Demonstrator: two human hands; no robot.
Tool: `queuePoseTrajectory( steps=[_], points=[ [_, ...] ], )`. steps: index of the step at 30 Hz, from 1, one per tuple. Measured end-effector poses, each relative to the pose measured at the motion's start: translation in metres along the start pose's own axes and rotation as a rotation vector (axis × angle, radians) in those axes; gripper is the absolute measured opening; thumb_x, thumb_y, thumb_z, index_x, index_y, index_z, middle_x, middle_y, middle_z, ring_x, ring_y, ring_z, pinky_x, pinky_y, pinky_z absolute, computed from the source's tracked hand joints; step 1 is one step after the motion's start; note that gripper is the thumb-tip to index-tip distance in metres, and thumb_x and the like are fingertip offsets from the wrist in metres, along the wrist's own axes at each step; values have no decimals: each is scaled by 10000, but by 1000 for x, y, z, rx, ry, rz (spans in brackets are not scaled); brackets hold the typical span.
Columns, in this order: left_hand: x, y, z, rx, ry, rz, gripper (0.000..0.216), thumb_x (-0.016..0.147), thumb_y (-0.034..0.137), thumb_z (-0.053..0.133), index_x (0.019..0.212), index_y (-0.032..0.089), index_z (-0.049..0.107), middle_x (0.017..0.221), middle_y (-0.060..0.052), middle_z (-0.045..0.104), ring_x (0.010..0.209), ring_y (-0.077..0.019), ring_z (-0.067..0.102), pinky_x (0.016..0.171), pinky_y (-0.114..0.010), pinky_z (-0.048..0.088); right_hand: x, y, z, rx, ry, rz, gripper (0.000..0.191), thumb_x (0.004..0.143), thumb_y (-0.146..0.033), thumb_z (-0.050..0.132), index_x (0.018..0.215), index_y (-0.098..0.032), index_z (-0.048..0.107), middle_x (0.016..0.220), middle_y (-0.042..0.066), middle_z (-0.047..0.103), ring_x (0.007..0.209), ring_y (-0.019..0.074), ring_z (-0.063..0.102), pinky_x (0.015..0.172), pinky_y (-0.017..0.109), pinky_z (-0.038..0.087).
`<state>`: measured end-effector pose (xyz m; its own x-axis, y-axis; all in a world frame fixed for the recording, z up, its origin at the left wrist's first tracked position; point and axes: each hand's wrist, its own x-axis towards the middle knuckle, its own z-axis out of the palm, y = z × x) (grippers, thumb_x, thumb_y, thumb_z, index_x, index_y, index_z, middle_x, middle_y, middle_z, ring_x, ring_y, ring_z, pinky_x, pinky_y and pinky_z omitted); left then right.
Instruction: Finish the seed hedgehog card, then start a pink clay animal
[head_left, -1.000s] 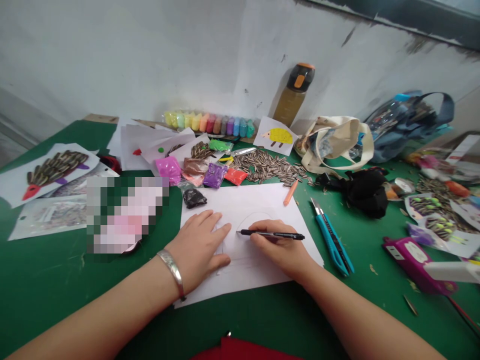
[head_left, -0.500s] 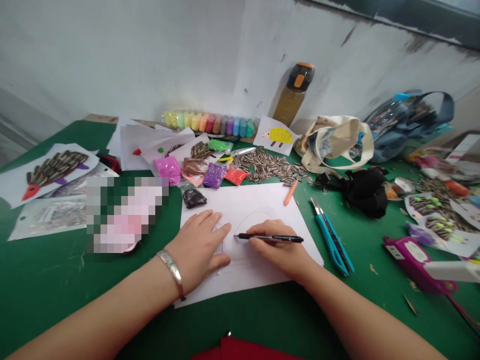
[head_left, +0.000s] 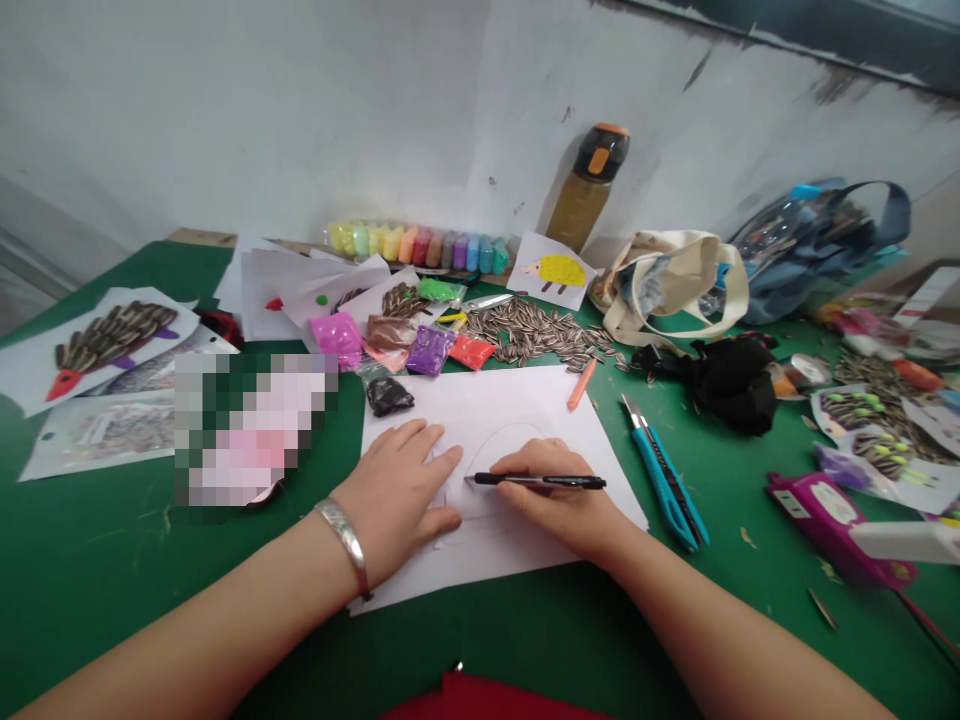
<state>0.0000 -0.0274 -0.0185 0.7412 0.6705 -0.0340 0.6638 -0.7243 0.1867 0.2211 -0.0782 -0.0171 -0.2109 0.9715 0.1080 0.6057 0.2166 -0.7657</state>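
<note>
here we are over the white paper (head_left: 480, 395), lying at an angle on the green table (head_left: 247, 590), and both hands are on it! on the paper's left side we see the left hand (head_left: 397, 490) pressed flat, fingers spread wide, gripping nothing, a silver bangle (head_left: 346, 543) round its wrist. and over the paper's right half, look, the right hand (head_left: 562, 515) is curled snugly around a black pen (head_left: 574, 482)! we have that pen lying nearly level above the middle of the paper, tip pointing left, right at the left end of a thin curved line (head_left: 514, 425).

around the paper, then: we spot a black packet (head_left: 388, 396) at its far left corner, an orange stick (head_left: 582, 383) across its far right edge, and a teal cutter (head_left: 660, 475), blade showing, just beside it on the right. beyond the paper's far edge we've got a purple packet (head_left: 430, 350), a red packet (head_left: 471, 351) and a big heap of striped seeds (head_left: 532, 332). well off to the paper's right, there's a purple glue gun (head_left: 832, 525)!
</note>
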Motion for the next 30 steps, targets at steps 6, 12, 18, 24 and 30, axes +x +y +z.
queuePoseTrajectory(
  steps=[6,12,18,24,30],
  points=[
    [0,0,-2,-13,-5,6,564,771,398,712,1276,189,571,1363,-168,509,1288,-358,408,1077,-509,349,0,1,1,24,5,15,126,819,-212,632,885,-250,733,752,-22,708,717,157,605,757,332,385],
    [1,0,-2,-10,1,13,565,768,394,719,1273,187,577,1355,-170,518,1285,-361,413,1072,-511,357,-1,2,1,58,62,38,118,814,-229,637,873,-226,738,764,1,718,737,173,625,743,326,417],
    [2,-1,-2,12,-6,11,570,777,416,706,1285,195,569,1366,-165,511,1290,-357,411,1072,-511,360,-1,1,-1,83,68,59,126,813,-236,635,874,-209,742,799,18,728,771,181,636,748,330,435],
    [1,0,0,0,-2,9,567,771,406,714,1277,193,575,1369,-166,509,1292,-358,410,1074,-511,357,-1,2,-1,84,74,61,136,810,-245,631,875,-204,744,801,25,729,772,183,639,749,339,447],
    [0,-2,3,-9,14,2,565,771,416,711,1277,208,570,1374,-151,506,1299,-350,400,1078,-506,351,-2,4,-1,132,119,80,120,790,-232,628,829,-204,738,803,31,734,778,182,655,741,323,477]
  ],
)
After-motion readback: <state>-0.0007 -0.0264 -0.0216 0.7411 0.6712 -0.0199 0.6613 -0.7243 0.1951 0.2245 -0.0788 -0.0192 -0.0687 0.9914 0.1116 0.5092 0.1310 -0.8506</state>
